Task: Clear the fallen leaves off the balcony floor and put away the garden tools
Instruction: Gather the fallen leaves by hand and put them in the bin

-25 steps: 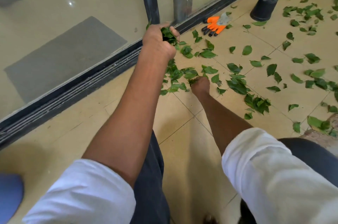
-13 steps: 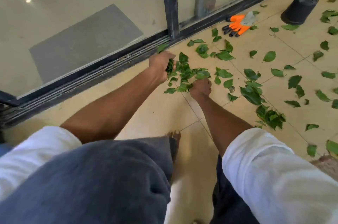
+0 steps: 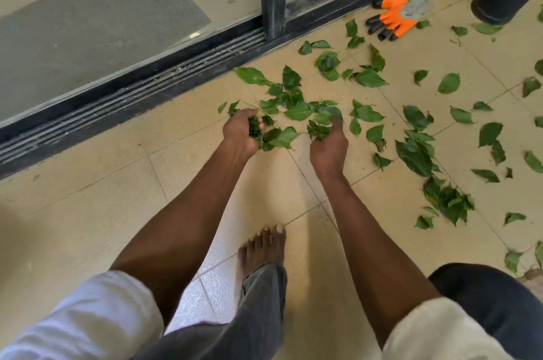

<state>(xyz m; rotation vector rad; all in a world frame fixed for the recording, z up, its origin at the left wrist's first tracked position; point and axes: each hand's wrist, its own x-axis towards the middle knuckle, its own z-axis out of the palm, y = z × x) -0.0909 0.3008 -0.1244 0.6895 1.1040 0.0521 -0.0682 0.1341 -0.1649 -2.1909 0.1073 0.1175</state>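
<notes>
Leaves (image 3: 296, 111) bunched in both hands (image 3: 242, 131), more scattered right.

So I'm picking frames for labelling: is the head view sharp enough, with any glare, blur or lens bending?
Head view: soft, even light with faint shadows; leaves and both hands, left hand and right hand, are sharp; a small glint shows on the glass door; the door track bows from wide-angle distortion; sleeves at the bottom edge look soft.
</notes>
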